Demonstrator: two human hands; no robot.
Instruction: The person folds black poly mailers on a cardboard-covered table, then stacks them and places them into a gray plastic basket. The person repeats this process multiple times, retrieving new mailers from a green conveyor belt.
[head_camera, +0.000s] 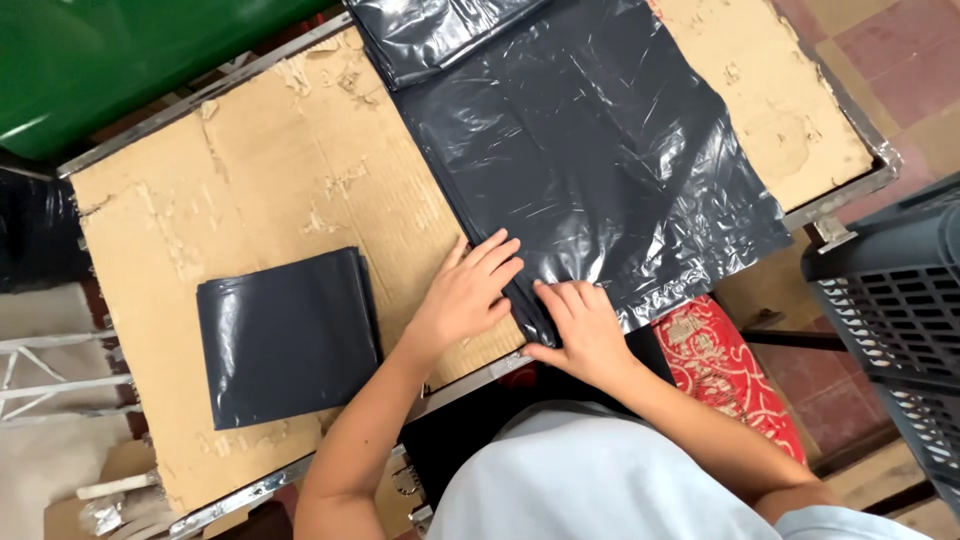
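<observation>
Left hand (462, 298) and right hand (583, 330), grips open, flat on dark plastic bag (590, 150) at worktop (250, 170) centre, folded bag stack (288, 335) at 9 o'clock, slatted grey crate (895, 300) at 3 o'clock, contents unseen

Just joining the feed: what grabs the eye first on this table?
A large dark grey plastic bag lies spread flat across the middle and far side of the worn cardboard tabletop. Both hands press on its near edge: the left hand at the bag's left corner, the right hand beside it. To the left sits a neat stack of folded dark bags; a dark slotted crate stands at the right.
</observation>
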